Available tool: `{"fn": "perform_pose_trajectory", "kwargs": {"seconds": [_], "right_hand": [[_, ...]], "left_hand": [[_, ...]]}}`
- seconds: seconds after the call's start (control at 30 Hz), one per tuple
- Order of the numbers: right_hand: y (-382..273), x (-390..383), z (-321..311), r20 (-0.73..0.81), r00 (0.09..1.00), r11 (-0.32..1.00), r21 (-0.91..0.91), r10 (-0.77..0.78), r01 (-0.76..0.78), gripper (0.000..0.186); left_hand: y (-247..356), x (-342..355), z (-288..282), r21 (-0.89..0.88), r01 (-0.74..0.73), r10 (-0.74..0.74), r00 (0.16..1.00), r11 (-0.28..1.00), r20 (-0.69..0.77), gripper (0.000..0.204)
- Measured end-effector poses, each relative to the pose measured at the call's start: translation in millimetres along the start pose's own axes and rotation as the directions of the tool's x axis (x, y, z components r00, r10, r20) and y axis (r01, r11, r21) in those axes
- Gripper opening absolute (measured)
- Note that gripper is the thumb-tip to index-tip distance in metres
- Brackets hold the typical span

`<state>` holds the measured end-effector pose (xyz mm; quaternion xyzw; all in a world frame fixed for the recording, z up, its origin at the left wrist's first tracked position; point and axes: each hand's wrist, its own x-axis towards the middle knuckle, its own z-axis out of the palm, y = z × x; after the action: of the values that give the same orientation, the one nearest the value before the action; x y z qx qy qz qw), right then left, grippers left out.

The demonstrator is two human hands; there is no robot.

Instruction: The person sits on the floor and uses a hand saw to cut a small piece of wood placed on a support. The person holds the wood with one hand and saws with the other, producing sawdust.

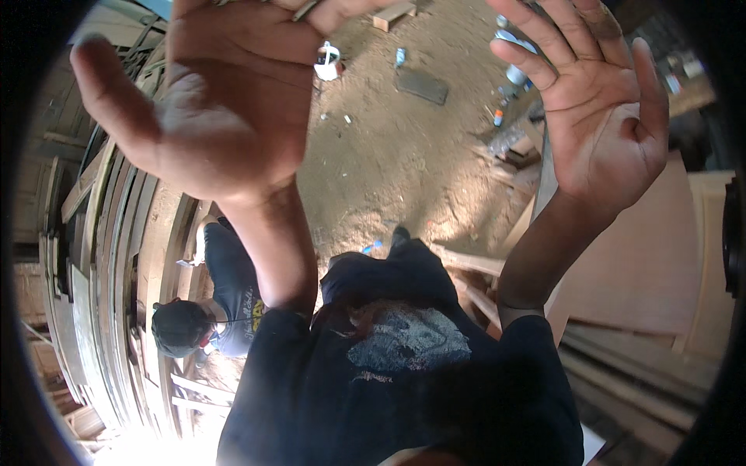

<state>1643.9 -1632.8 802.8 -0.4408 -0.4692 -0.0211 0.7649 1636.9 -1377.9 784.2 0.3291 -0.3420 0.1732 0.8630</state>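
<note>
Both of my arms are raised in front of me, palms turned up into view. My left hand [237,101] is open and holds nothing; its thumb sticks out to the left, and the upper edge cuts off its fingertips. Spread fingers and a bare palm show on my right hand [594,116], which is open too, with some fingertips out of view. Neither hand appears to touch anything. Beyond my left hand stand long wooden planks [109,225], and a white container [329,62] is on the ground beside its outline. Below my right hand leans a plywood sheet [637,256].
A person in a dark cap [177,326] is low beside the planks at left. On the dirt floor [373,155] lie a dark flat slab [422,85], a small light-blue item [400,57] and a wooden block [394,15]. Scrap wood [474,260] and an orange-marked bottle [498,117] lie at right.
</note>
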Motion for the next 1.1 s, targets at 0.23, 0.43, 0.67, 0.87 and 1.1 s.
{"fn": "perform_pose_trajectory", "kwargs": {"seconds": [0.23,0.43,0.67,0.87,1.1], "right_hand": [[58.8,98.0,-96.7,0.061,0.986,0.979,0.127,0.154,-0.161,0.063],[139.6,167.1,-181.7,0.051,0.974,0.956,0.186,0.221,-0.226,0.064],[227.1,261.4,-302.6,0.124,0.956,0.922,0.254,0.267,-0.291,0.067],[276.8,329.8,-375.8,-0.149,0.884,0.888,0.213,0.442,-0.408,0.059],[405.2,321.4,-512.1,-0.389,0.607,0.615,-0.122,0.693,-0.779,0.040]], "left_hand": [[-80.9,92.5,-31.4,0.035,0.057,-0.054,0.994,0.998,-0.095,0.091],[-163.2,186.5,-114.0,0.030,-0.073,0.072,0.997,0.997,0.022,0.090],[-254.3,306.5,-220.3,-0.091,-0.080,0.092,0.986,0.993,0.139,0.085],[-321.9,408.9,-286.1,-0.168,0.035,-0.022,0.996,0.985,0.082,0.083],[-396.2,486.8,-385.0,-0.052,0.274,-0.278,0.958,0.960,-0.073,0.080]]}}
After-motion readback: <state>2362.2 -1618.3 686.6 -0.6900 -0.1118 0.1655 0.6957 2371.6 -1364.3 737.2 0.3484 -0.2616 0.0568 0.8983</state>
